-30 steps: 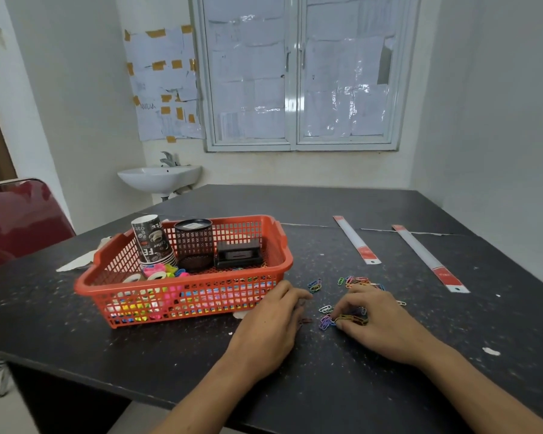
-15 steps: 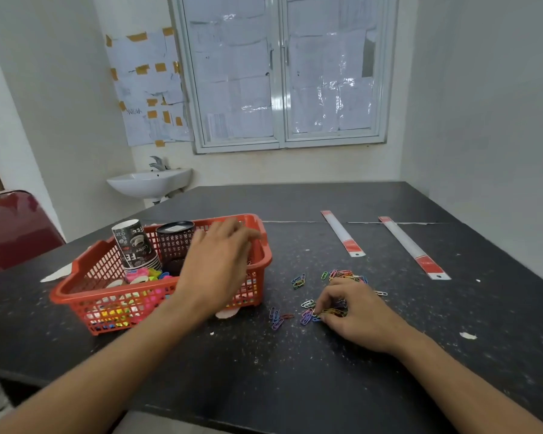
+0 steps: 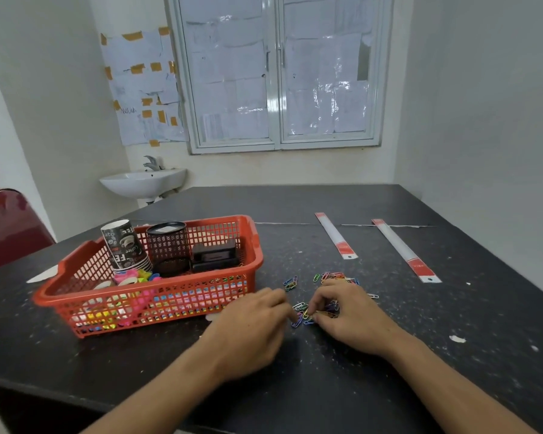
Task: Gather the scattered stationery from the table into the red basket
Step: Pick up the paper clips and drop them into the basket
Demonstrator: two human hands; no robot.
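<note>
Pinched by the right hand (image 3: 348, 317) were paper clips (image 3: 299, 308) on the table (image 3: 326, 386); the grip of the left hand (image 3: 254, 324) could not be told. The red basket (image 3: 170, 303) was placed just beside, for short carrying.

Both bare forearms reach in from the near edge, angled toward each other. The left hand (image 3: 251, 327) lies palm down with its fingers bent, tips almost meeting the right's. The right hand (image 3: 350, 317) is palm down too, fingers curled in and pinching clips (image 3: 300, 308). Whether the left grips any, I cannot tell.
</note>
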